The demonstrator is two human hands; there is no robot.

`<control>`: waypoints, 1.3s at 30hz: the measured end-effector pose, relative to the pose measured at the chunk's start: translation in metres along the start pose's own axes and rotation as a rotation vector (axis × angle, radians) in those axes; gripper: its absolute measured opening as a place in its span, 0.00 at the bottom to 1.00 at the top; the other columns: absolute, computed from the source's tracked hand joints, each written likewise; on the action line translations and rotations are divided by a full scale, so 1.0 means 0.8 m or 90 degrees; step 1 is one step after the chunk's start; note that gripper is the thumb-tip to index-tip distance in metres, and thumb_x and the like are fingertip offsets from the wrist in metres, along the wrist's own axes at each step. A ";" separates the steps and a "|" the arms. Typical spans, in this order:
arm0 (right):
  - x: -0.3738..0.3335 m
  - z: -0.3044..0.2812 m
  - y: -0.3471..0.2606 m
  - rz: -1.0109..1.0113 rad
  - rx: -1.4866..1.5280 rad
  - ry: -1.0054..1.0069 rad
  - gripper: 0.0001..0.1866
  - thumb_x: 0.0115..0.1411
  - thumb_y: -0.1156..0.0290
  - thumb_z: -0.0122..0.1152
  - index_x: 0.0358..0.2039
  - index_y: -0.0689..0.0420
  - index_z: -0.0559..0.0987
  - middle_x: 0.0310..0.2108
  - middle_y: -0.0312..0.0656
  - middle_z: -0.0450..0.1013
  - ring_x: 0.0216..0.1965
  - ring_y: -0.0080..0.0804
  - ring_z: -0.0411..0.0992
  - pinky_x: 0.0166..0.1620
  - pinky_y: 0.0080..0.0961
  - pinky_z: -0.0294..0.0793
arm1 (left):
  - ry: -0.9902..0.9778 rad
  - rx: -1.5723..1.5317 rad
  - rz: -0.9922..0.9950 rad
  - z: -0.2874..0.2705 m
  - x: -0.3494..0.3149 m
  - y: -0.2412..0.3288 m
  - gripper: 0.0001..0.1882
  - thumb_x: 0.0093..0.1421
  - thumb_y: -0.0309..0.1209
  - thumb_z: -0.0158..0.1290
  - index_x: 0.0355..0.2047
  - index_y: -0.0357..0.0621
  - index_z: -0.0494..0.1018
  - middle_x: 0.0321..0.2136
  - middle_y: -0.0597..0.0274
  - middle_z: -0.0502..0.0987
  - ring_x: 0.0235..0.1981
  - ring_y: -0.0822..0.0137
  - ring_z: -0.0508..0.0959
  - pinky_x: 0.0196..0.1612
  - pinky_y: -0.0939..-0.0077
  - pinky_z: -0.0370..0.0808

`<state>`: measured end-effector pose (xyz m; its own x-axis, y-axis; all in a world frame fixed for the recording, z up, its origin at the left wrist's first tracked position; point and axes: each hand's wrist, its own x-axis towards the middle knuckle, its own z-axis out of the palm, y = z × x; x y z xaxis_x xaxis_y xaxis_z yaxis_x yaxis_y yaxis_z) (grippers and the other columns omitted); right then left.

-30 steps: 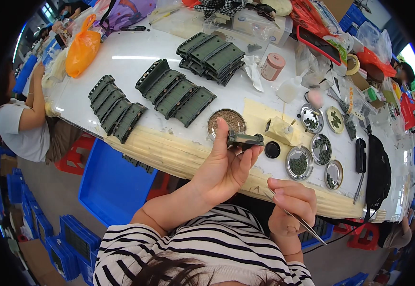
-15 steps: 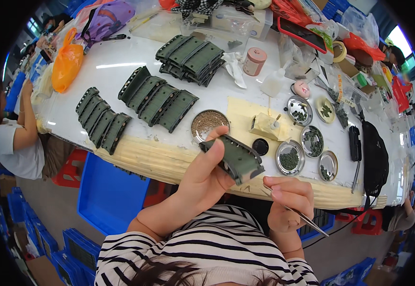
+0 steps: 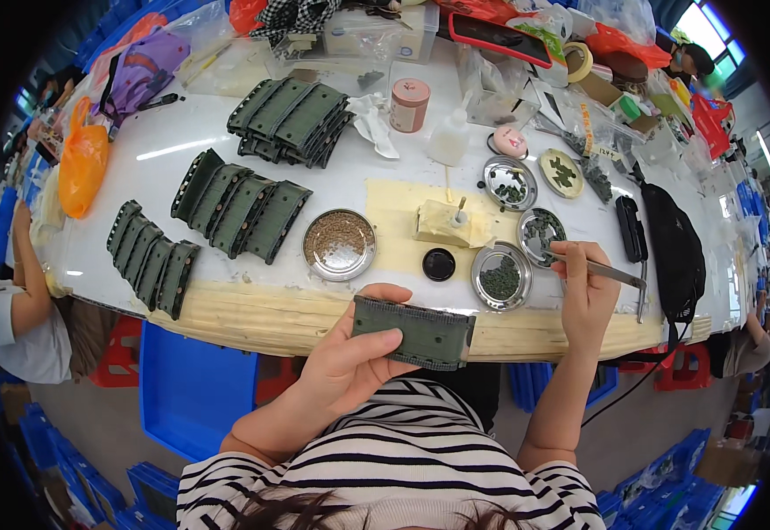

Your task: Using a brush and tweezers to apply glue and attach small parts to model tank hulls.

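Note:
My left hand is closed round one end of a dark green curved plastic panel, its broad face up and the thumb lying across it. The panel is above the table's front edge. My right hand pinches metal tweezers, whose tips reach over a round metal dish of small dark green pieces. Whether a piece is between the tips is too small to tell. Just left of that stands another metal dish with fine green pieces. A third dish and a pale lid hold more green parts behind.
A dish of brown bits sits left of a masking-taped block and a black cap. Stacked green panels and rows of panels occupy the left side. A black pouch lies right; a blue bin is below.
My right hand has moved up and right with the tweezers, from beside the panel to the dish. My left hand has turned the panel flatter and lowered it slightly. The view has shifted.

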<state>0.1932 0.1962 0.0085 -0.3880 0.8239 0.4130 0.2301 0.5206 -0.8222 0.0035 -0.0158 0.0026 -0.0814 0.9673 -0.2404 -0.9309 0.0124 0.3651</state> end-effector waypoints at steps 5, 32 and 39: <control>0.012 0.004 0.008 -0.010 -0.138 -0.051 0.09 0.60 0.70 0.60 0.31 0.64 0.79 0.21 0.39 0.71 0.21 0.21 0.64 0.26 0.20 0.62 | 0.039 0.138 0.034 -0.004 -0.002 -0.007 0.22 0.57 0.16 0.52 0.52 0.41 0.64 0.44 0.55 0.75 0.47 0.67 0.76 0.51 0.73 0.73; -0.039 0.035 -0.098 -0.284 0.145 -0.185 0.12 0.53 0.65 0.63 0.35 0.60 0.81 0.30 0.41 0.76 0.29 0.32 0.72 0.30 0.24 0.69 | -0.111 0.375 0.175 -0.001 0.007 -0.004 0.14 0.69 0.31 0.40 0.51 0.38 0.64 0.60 0.51 0.59 0.51 0.64 0.73 0.52 0.69 0.75; -0.045 0.055 -0.099 -0.329 0.119 -0.264 0.16 0.45 0.67 0.69 0.35 0.58 0.82 0.29 0.39 0.75 0.26 0.32 0.72 0.29 0.24 0.69 | -0.097 0.415 0.128 0.003 0.013 -0.009 0.18 0.70 0.44 0.36 0.38 0.41 0.66 0.58 0.43 0.64 0.59 0.61 0.64 0.60 0.66 0.59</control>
<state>0.1498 0.1154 0.0414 -0.7245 0.3068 0.6173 -0.2197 0.7460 -0.6286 0.0100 -0.0051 -0.0002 -0.1348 0.9909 -0.0004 -0.4952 -0.0670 0.8662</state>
